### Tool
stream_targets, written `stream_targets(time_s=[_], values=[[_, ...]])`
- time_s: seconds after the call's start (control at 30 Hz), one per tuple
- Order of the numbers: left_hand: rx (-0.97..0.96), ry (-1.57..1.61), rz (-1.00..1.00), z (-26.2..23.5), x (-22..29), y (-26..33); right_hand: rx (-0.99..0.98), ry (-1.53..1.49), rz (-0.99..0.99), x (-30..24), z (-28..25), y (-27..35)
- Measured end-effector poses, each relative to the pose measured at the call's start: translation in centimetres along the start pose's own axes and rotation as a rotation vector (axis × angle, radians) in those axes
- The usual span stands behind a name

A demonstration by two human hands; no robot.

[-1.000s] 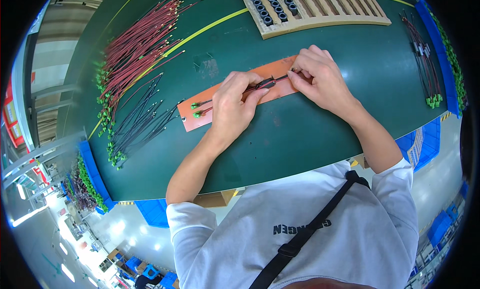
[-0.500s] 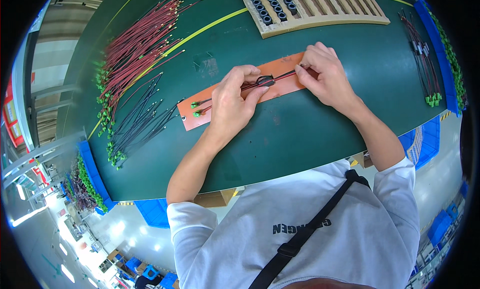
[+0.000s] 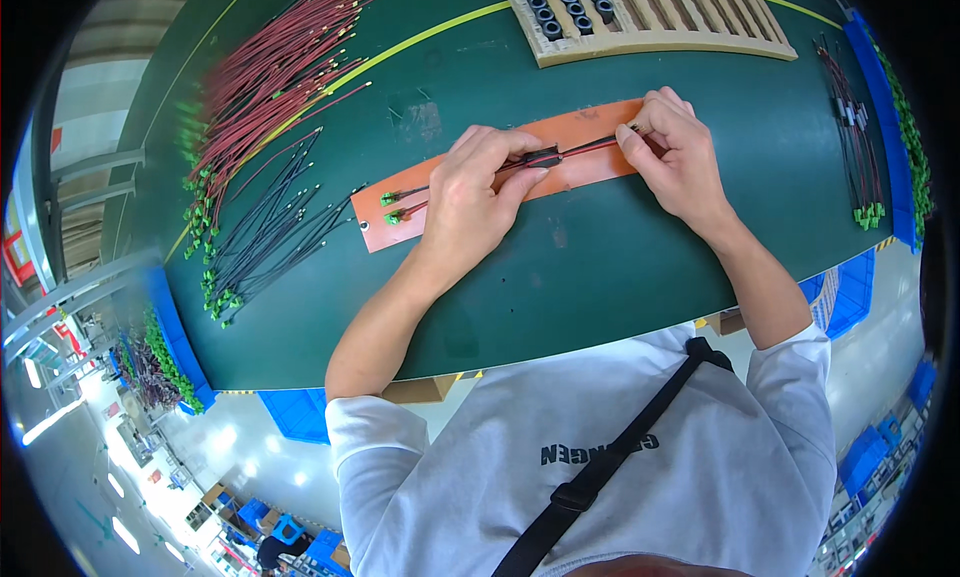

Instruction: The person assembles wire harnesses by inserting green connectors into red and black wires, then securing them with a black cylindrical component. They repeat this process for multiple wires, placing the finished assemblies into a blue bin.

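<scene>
My left hand [image 3: 470, 192] pinches a short black sleeve-like core [image 3: 543, 158] between thumb and fingers. A red and a black wire [image 3: 592, 145] run through or along the core; which one I cannot tell. To the right, my right hand [image 3: 675, 157] closes its thumb and forefinger on the far ends of the wires, whose tips are mostly hidden. Two green connectors [image 3: 393, 217] end the wires on the left. All this lies over an orange strip board [image 3: 374, 235], set at a slant on the green table [image 3: 520, 297].
Red wires [image 3: 290, 67] with green connectors lie heaped at upper left, beside a group of black wires [image 3: 275, 232]. A slotted tray [image 3: 650, 49] with black ring cores stands at the back. Finished-looking wire bundles [image 3: 855, 147] and a blue bin [image 3: 890, 127] are at right.
The black core, tilted with its ring shape showing before, now lies lengthwise along the wires. Both hands keep their grip, and the whole view has shifted slightly.
</scene>
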State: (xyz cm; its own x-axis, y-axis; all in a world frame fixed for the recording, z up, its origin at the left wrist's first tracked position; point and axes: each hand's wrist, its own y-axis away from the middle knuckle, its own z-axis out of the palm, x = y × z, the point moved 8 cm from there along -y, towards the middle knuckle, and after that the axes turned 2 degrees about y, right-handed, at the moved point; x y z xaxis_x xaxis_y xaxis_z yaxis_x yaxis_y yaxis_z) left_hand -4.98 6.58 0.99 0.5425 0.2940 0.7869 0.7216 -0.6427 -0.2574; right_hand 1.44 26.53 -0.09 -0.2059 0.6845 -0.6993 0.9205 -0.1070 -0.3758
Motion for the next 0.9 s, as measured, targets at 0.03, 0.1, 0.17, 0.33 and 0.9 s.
stream_targets(time_s=[0.03, 0.1, 0.17, 0.33, 0.9], values=[[-0.015, -0.01, 0.005, 0.2, 0.0, 0.0, 0.0, 0.006, -0.004, -0.2, -0.1, -0.1], [0.007, 0.009, 0.003, 0.0, -0.3, 0.1, 0.0, 0.018, -0.013, -0.5, -0.1, -0.2], [0.033, 0.044, -0.001, -0.1, -0.5, 0.0, 0.056, -0.07, 0.035, 0.9, -0.4, 0.3], [0.042, 0.052, -0.009, -0.1, -0.5, 0.3, 0.017, -0.051, 0.106, 1.9, -0.6, 0.1], [-0.783, 0.137, -0.204, 6.4, 0.3, -7.6, 0.037, -0.162, 0.088, 2.0, -1.4, 0.1]])
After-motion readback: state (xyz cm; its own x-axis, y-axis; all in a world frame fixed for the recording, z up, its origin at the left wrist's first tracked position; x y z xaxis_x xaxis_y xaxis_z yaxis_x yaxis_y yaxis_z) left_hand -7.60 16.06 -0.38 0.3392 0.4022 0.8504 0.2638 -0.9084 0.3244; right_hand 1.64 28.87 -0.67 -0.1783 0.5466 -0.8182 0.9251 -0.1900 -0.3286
